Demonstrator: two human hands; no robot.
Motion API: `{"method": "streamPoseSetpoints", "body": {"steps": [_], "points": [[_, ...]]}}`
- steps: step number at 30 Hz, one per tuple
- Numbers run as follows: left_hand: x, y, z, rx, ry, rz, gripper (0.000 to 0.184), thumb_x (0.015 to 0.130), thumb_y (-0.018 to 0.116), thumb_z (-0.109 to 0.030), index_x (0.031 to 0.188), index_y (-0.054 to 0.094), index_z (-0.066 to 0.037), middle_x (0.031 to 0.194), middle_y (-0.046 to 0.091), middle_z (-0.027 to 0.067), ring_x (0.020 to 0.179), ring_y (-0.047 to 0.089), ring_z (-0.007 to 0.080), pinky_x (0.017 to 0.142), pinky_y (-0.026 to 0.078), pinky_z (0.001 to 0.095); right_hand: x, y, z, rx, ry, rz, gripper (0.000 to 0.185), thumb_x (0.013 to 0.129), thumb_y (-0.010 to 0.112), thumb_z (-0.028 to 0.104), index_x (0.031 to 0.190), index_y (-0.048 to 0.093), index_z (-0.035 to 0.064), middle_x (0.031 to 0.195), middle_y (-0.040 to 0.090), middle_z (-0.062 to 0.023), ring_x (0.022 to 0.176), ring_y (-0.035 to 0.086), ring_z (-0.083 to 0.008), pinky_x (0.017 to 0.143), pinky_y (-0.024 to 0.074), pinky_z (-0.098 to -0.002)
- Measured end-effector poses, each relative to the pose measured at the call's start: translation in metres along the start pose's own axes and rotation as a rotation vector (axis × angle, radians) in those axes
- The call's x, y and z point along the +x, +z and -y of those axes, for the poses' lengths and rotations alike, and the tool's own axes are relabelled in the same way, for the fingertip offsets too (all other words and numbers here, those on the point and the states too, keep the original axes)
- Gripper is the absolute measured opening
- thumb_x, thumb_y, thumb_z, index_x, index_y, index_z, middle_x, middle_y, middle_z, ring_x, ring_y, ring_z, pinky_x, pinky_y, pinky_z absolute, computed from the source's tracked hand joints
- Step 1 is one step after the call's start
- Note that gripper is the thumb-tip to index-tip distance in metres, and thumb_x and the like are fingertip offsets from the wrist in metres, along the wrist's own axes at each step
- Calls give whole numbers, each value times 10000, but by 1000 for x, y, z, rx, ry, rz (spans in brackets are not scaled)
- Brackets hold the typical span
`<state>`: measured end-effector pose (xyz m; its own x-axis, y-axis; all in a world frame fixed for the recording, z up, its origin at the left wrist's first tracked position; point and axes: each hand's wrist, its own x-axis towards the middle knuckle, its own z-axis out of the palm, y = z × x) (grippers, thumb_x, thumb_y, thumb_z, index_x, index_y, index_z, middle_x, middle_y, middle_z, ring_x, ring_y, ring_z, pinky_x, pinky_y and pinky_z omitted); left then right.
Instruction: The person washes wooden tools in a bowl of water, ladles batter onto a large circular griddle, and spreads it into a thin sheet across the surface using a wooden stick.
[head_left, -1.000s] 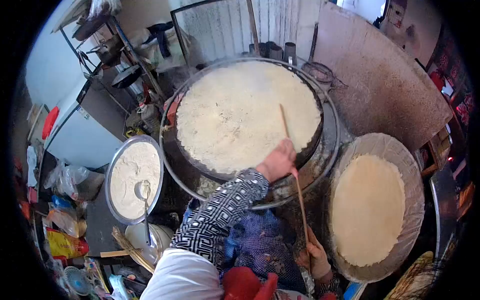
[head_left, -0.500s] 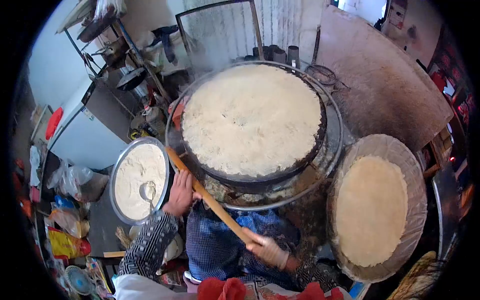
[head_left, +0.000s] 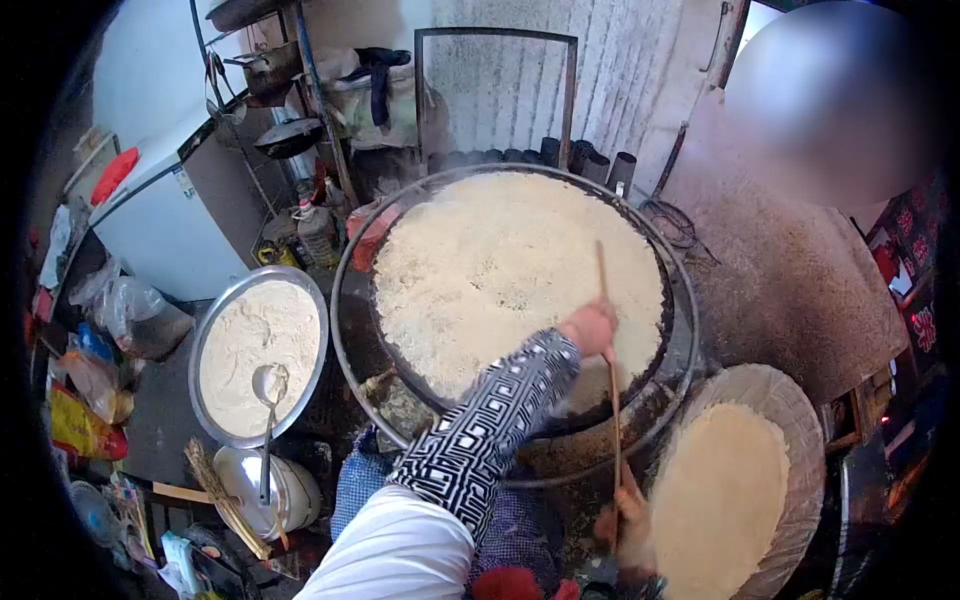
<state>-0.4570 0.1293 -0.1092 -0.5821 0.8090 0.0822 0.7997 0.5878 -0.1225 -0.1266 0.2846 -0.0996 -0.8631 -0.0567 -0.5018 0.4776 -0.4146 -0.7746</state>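
A large pale pancake (head_left: pixel 490 280) covers the round griddle (head_left: pixel 540 425), with a little steam over it. My left hand (head_left: pixel 590 328), its arm stretched across the near edge, grips a long flat wooden stick (head_left: pixel 614 395) above the pancake's right side. Lower down, my right hand (head_left: pixel 630 520) is closed round the stick's near end, partly blurred. The stick appears nearly edge-on, its far tip over the pancake; whether it touches the pancake I cannot tell. On the left, a metal basin (head_left: pixel 200 400) holds thick pale batter (head_left: pixel 250 335) with a ladle (head_left: pixel 268 420) in it.
A lined basket (head_left: pixel 800 470) with pale flat pancakes (head_left: pixel 720 500) stands at the right. A metal ring (head_left: pixel 345 370) surrounds the griddle. Below the basin are a white bucket (head_left: pixel 300 500) and a straw brush (head_left: pixel 215 480). A large brown board (head_left: pixel 790 290) leans behind, right.
My hands and the stick have moved right, from the griddle's front left to its right side. The stick has turned from slanting to nearly upright in view, its tip now over the pancake.
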Motion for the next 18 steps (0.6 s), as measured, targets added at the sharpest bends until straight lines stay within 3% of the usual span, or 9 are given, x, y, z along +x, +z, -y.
{"method": "streamPoseSetpoints", "body": {"steps": [3,7,9,12,14,18], "points": [[-32,-1,47,92,-235,-72,717,791,517,-600,1023,639,67,1061,622,244,1096,552,379,1000,409,421,59,-2,42,-47,87,219,791,821,717,354,1489,303,260,507,400,19,390,358,-113,387,310,-285],[-84,-6,59,123,-361,-54,682,801,506,-606,945,645,47,934,633,223,971,585,335,915,430,433,99,-20,84,-79,306,379,735,819,732,285,1457,369,293,513,442,1,394,386,-131,403,292,-288],[-118,-15,40,43,-397,-40,669,810,495,-613,898,641,35,862,625,212,873,587,313,875,430,437,98,-34,83,-113,370,382,751,812,745,260,1462,368,286,517,452,-5,402,390,-131,414,300,-292],[-179,-10,7,249,-418,-207,723,856,396,-653,839,616,35,760,567,166,741,538,272,797,447,402,79,-35,64,-166,455,374,777,805,761,227,1470,361,270,525,469,-15,416,405,-132,429,314,-293],[-218,-19,-14,247,-455,-197,767,866,331,-669,838,602,48,740,531,143,733,519,254,770,458,377,52,-22,50,-180,476,330,811,790,782,213,1477,353,237,533,474,-15,430,431,-130,432,326,-294],[-291,-15,-39,161,-533,-36,831,862,233,-687,867,592,63,729,488,104,760,501,235,733,477,343,8,26,28,-452,437,376,693,871,635,84,1489,324,129,649,500,-7,484,457,-110,436,333,-264]]}}
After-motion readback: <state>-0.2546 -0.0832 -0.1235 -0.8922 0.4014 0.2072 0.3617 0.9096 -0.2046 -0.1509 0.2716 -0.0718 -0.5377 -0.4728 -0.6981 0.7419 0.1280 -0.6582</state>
